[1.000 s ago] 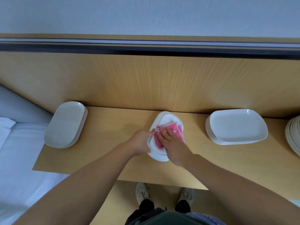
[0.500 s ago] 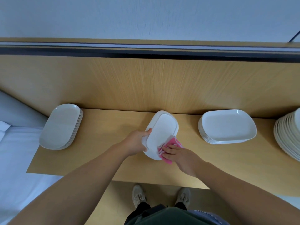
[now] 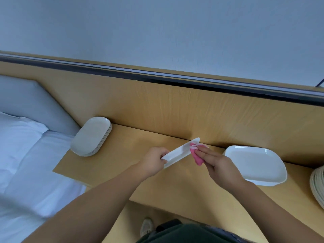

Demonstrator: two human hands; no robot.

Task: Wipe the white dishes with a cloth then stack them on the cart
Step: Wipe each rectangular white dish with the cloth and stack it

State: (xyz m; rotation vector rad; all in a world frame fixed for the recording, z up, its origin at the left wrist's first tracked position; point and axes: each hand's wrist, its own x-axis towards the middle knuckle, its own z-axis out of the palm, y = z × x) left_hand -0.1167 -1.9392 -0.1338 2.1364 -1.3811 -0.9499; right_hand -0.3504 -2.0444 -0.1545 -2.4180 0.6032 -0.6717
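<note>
My left hand (image 3: 154, 161) grips the near end of a white oval dish (image 3: 178, 153), held up on edge above the wooden table (image 3: 126, 155). My right hand (image 3: 216, 163) presses a pink cloth (image 3: 196, 156) against the dish's right side, with the fingers lying fairly straight over the cloth. A stack of white oval dishes (image 3: 91, 136) sits at the table's left end. A stack of white rectangular dishes (image 3: 256, 164) sits to the right of my hands.
A third stack of round plates (image 3: 318, 186) shows at the right edge. A wooden wall panel (image 3: 175, 106) rises behind the table. A bed with white sheets (image 3: 26, 163) and a grey headboard lies left of the table. My shoes show below the table edge.
The dish has been turned from lying nearly flat to standing on edge. The cloth and right hand moved to its far right side. The camera view has tilted and swung left.
</note>
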